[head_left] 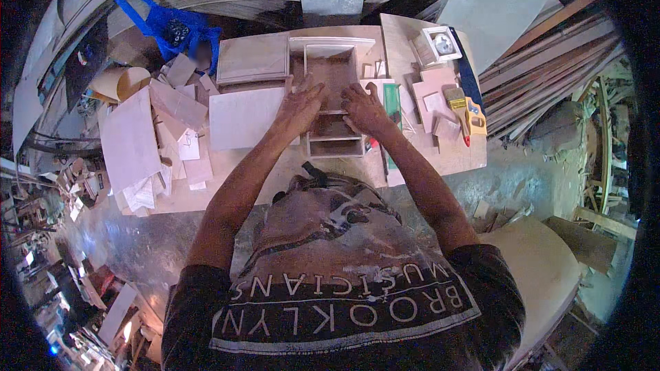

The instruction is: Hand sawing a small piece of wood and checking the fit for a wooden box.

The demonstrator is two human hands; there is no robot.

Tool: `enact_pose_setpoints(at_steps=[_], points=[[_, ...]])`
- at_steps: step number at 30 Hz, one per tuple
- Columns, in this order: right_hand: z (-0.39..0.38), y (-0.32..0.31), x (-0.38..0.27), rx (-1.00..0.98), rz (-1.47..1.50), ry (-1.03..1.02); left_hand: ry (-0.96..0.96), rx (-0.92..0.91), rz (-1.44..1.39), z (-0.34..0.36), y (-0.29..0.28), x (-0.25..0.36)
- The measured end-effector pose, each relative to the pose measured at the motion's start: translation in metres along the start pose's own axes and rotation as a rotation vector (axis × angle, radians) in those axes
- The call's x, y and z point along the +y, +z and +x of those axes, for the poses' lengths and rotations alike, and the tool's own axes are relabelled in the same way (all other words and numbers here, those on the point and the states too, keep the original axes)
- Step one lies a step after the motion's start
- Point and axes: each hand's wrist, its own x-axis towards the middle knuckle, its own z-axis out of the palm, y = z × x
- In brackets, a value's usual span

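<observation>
An unpainted, open-fronted wooden box [334, 69] lies on the worktable in front of me, with narrower compartments [335, 145] at its near end. My left hand [300, 104] rests over its left wall, fingers bent across the edge. On the opposite wall, my right hand [366, 110] curls its fingers over the rim. Both hands appear to grip the box; their fingertips are partly hidden. Left of it lie a pale flat board [242, 118] and a framed wooden panel [253, 59]. Close to my right hand is a green strip [392, 104].
Wood offcuts [177, 106] crowd the table's left side, below a blue bag [180, 33]. A paintbrush [456, 101], a yellow-handled tool [475, 118] and a small white-framed piece [440, 45] lie at right. Long planks [550, 62] are stacked beyond; scrap covers the floor at left.
</observation>
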Motion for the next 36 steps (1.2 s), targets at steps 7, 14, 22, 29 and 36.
enact_pose_setpoints(at_steps=[7,14,22,29,36], points=[[0.001,0.005,0.002,-0.016,-0.003,0.011,-0.008,0.015,-0.037,-0.002,-0.029,0.010],[0.004,0.012,0.001,0.032,-0.026,0.000,-0.035,-0.250,-0.431,-0.008,-0.048,0.025],[0.002,0.021,0.003,0.192,-0.034,-0.054,0.209,-0.072,-0.317,-0.025,-0.007,0.028],[0.005,0.021,0.004,0.070,0.010,-0.005,0.160,-0.209,-0.319,-0.021,-0.008,0.031],[0.004,0.019,0.004,0.057,0.015,-0.007,0.089,-0.335,-0.344,-0.019,-0.015,0.032]])
